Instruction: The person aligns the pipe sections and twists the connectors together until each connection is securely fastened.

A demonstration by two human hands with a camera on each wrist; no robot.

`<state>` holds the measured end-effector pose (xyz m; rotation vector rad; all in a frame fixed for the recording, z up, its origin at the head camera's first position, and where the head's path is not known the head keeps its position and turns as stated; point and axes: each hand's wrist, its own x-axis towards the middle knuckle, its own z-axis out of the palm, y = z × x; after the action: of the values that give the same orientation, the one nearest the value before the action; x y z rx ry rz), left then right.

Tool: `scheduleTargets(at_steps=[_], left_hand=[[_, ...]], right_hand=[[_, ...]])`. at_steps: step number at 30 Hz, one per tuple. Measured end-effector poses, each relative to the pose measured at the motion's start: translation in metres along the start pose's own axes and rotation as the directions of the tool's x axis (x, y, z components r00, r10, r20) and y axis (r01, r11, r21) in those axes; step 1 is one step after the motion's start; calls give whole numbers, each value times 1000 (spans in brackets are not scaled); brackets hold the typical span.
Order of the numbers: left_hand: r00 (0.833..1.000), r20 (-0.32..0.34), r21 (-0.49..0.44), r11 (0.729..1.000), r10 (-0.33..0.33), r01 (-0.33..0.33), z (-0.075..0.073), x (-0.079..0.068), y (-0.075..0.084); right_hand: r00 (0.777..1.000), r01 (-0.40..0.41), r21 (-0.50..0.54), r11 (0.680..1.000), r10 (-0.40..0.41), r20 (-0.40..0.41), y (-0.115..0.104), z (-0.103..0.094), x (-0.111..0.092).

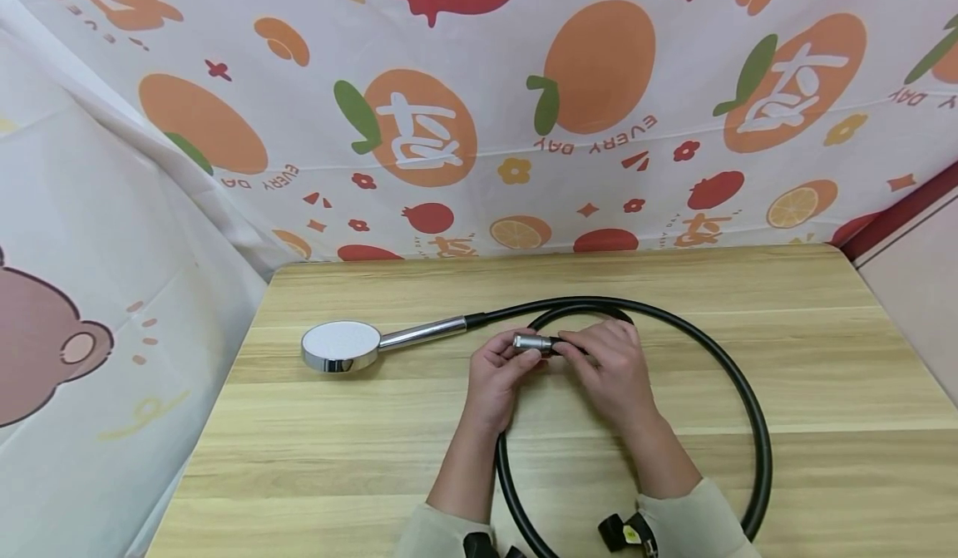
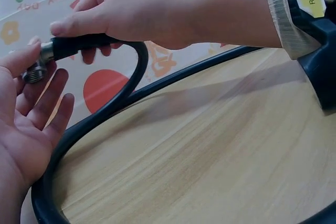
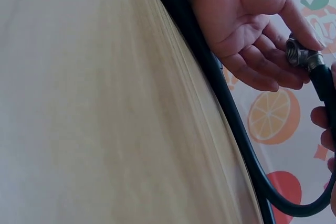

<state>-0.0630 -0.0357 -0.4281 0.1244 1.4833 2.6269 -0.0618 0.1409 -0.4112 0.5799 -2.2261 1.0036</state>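
Observation:
A silver metal elbow fitting [image 1: 530, 343] sits on the end of a black shower hose [image 1: 752, 412]; its threaded opening shows in the right wrist view. My left hand [image 1: 492, 383] pinches the fitting [image 3: 299, 55] between thumb and fingers, the other fingers loosely spread below it. Close on the right, my right hand [image 1: 614, 367] grips the hose's black end sleeve [image 2: 79, 44] just behind the metal. Both hands are raised over the table. A shower head [image 1: 342, 343] with a white face and chrome handle lies to the left, joined to the hose's other end.
The hose makes a wide loop over the wooden table [image 1: 337, 458], around my right forearm, and runs past the front of the view. A fruit-print cloth [image 1: 486, 67] hangs behind the table's far edge. Another pale cloth [image 1: 112, 292] hangs at the left.

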Motion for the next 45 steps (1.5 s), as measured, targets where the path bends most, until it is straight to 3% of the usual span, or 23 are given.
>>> scheduleTargets(at_steps=[5,26,36,39,42,45], left_hand=[[1000,20,13,1000,8,-8,1,0,-2],[1000,-22,50,999,-9,10,2,3,-4],[999,37,67,998,-26,23,3,2,-2],[998,67,54,998,-21,17,3,1,-3],[995,97,54,999,-14,9,2,0,-4],[994,105,65,998,-7,0,1,0,-5]], right_hand=[[1000,7,12,1000,-8,13,2,-1,-1],[998,28,54,998,-31,56,0,-2,-1],[993,-21,80,997,11,116,3,-7,0],[972,-149,128,980,122,201,1,-13,2],[922,-305,174,936,244,301,-1,-18,4],[889,-375,184,909,296,349,-1,-20,6]])
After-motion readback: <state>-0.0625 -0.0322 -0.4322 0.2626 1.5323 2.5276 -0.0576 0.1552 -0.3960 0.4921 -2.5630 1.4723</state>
